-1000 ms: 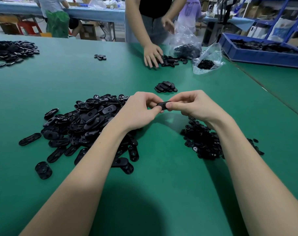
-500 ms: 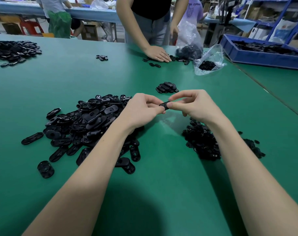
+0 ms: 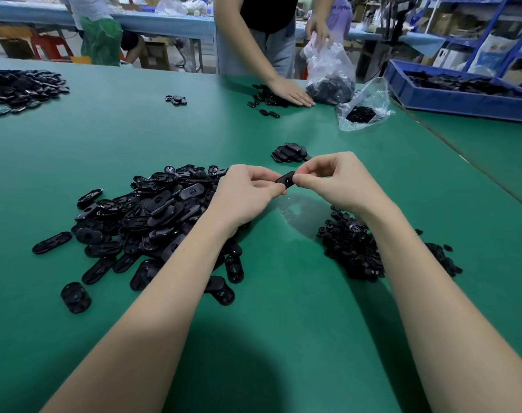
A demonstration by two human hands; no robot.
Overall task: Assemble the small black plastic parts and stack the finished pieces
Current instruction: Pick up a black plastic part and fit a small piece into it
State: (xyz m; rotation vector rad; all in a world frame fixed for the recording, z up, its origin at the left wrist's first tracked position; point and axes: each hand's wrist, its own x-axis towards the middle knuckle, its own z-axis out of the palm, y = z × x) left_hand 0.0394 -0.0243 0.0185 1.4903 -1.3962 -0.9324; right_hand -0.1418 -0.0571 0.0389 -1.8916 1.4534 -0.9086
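A small black oval plastic part (image 3: 286, 180) is held above the green table (image 3: 283, 323) between both hands. My left hand (image 3: 247, 195) pinches its left end and my right hand (image 3: 340, 180) pinches its right end with thumb and curled fingers. A big heap of black oval plates (image 3: 152, 222) lies under and left of my left forearm. A smaller heap of tiny black parts (image 3: 355, 248) lies under my right forearm. A short stack of finished pieces (image 3: 289, 153) sits just beyond my hands.
Across the table another person presses a hand (image 3: 292, 93) on black parts and holds a clear bag (image 3: 328, 76). A second open bag (image 3: 364, 108) lies nearby. A blue bin (image 3: 450, 96) stands far right; another heap (image 3: 21, 87) far left.
My hands stay together on the part, tilting it slightly. The other person's hand has slid across the far parts and lifted the clear bag.
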